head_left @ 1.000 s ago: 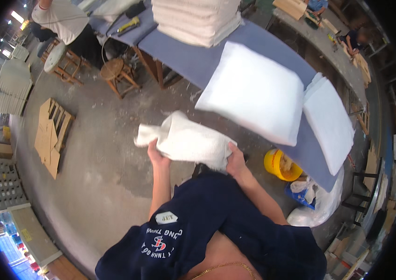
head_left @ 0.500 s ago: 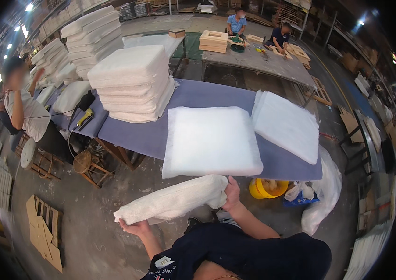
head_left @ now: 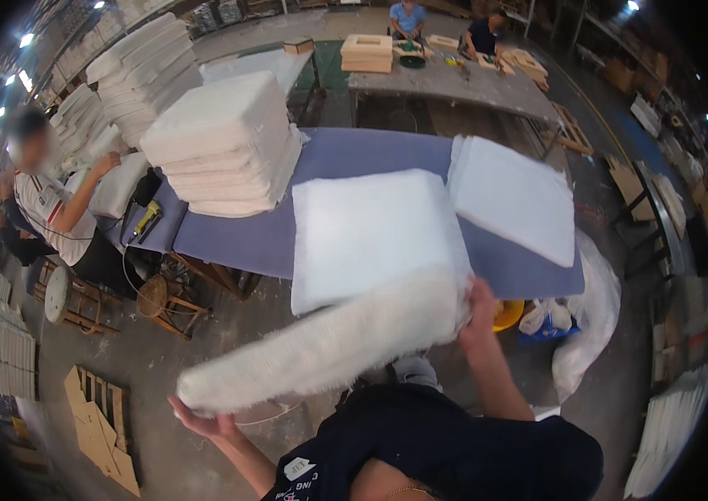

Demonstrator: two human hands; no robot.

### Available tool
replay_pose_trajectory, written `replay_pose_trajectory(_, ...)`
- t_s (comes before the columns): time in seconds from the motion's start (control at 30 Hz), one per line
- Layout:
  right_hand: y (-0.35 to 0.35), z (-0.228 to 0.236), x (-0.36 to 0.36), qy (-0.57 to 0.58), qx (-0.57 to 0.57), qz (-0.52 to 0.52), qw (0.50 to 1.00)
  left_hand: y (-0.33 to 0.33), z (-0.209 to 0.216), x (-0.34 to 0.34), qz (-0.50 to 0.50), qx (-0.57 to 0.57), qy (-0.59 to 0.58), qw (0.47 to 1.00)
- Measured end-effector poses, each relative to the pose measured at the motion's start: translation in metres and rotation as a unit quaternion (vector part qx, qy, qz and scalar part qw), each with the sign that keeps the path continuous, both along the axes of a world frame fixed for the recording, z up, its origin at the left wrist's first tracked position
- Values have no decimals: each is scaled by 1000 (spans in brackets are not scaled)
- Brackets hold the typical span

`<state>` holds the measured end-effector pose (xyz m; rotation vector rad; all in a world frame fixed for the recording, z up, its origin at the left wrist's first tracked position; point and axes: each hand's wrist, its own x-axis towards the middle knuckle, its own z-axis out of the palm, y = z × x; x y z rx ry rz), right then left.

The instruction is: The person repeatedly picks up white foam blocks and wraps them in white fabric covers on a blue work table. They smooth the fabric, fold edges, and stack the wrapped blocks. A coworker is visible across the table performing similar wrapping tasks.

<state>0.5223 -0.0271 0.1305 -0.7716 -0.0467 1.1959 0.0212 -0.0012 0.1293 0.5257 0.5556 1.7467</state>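
Note:
A white, fuzzy-edged cushion (head_left: 320, 346) is held up in front of me, tilted and slightly blurred. My left hand (head_left: 203, 420) is closed on its lower left end. At the opposite, raised end, my right hand (head_left: 477, 313) grips the edge. Just beyond, a square white pad (head_left: 370, 225) lies flat on the blue-covered table (head_left: 241, 248), and the held cushion overlaps its near edge from my viewpoint. To the right, flat white pads (head_left: 517, 200) rest in a small overlapping pile. A tall stack of cream cushions (head_left: 220, 150) stands at the table's left.
At far left a person (head_left: 57, 200) stands beside more white cushions, near a yellow hand tool (head_left: 147, 221) and wooden stools (head_left: 162, 296). Under the table's right end are a yellow bucket (head_left: 507, 313) and a plastic bag (head_left: 592, 313). Two people work at a grey table (head_left: 454, 93) behind.
Both hands have spread farther apart; the right rose and moved right, the left went down and left. The cushion now shows a broader fuzzy side. The person at left lowered an arm.

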Motion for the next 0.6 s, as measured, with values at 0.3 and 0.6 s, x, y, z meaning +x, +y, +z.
replay_pose_trajectory(0.3,152,183,95,9,294,-13,956,215,180,118,-190,51,46,979)
replay_pose_trajectory(0.6,157,172,157,-72,321,-64,942,252,191,220,-71,90,42,993)
